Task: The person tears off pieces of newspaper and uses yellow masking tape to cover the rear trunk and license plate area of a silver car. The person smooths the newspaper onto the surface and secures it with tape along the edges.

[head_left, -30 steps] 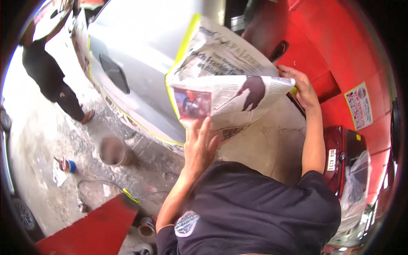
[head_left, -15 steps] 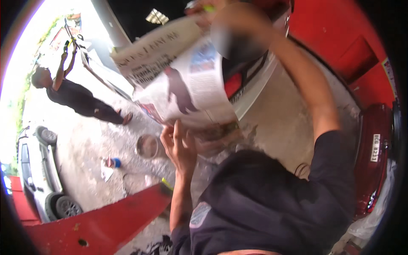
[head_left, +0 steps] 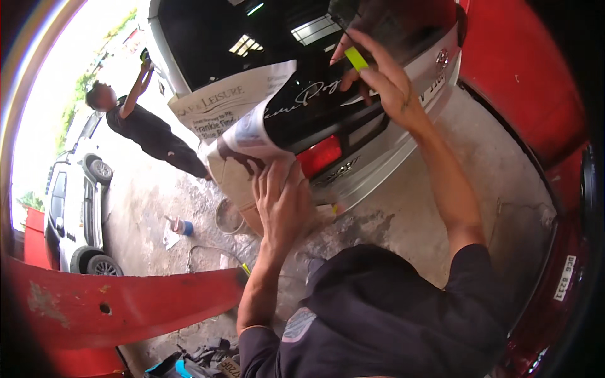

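Note:
My left hand (head_left: 282, 198) is on a sheet of newspaper (head_left: 233, 170), its fingers bent over the lower part and bunching it up. The sheet hangs against the back of a silver car (head_left: 403, 148) and covers part of its dark rear window (head_left: 233, 25). My right hand (head_left: 387, 82) is raised to the right of the paper, by the dark glass. Between its fingers is a small flat yellow-green piece (head_left: 356, 58); its exact kind does not show. White script lettering (head_left: 318, 91) and a red tail light (head_left: 320, 156) show beside the paper.
A person in dark clothes (head_left: 151, 138) stands at the left with arms raised to the car. A red beam (head_left: 132, 296) crosses the lower left. A round tub (head_left: 228, 216) and a blue can (head_left: 184, 227) stand on the concrete floor. A dark red car (head_left: 548, 315) is at the right.
My right hand has swung down and right from the newspaper's top edge, and the paper's right side now folds back, baring dark glass and script. My left hand has moved up onto the sheet.

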Motion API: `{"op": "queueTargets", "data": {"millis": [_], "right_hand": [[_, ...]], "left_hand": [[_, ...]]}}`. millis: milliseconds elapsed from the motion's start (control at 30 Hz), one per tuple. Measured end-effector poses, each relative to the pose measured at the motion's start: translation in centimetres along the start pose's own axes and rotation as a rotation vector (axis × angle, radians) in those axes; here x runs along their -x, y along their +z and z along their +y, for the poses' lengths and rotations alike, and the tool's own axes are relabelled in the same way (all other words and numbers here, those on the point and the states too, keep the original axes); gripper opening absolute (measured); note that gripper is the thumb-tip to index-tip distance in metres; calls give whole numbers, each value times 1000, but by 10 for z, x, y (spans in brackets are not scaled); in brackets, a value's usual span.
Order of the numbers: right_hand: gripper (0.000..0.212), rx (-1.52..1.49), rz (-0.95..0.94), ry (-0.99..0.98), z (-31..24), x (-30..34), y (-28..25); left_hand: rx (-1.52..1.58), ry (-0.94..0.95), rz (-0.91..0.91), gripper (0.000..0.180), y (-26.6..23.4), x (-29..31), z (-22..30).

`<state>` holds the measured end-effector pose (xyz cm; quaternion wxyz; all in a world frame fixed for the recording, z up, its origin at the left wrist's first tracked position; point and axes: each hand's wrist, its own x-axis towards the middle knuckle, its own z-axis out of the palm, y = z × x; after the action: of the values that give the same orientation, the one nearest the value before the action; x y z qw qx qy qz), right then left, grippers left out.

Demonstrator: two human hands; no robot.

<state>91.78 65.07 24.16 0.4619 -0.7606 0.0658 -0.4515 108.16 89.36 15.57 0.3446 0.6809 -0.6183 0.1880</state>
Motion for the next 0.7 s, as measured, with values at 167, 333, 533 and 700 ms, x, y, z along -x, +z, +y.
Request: {"op": "queueTargets", "data": {"millis": [167, 333, 533, 700], "right_hand": [[65, -296, -14, 91, 5, 54, 1], [60, -523, 16, 161, -8, 92, 4], [48, -612, 99, 299, 7, 119, 8], [29, -321, -84, 365, 16, 140, 0]], "left_hand": [[515, -296, -93, 36, 0, -47, 32], [1302, -522, -112, 44, 30, -71, 41], [1562, -626, -246, 40, 54, -48, 49], [1416, -636, -137, 33, 59, -28, 51]]}}
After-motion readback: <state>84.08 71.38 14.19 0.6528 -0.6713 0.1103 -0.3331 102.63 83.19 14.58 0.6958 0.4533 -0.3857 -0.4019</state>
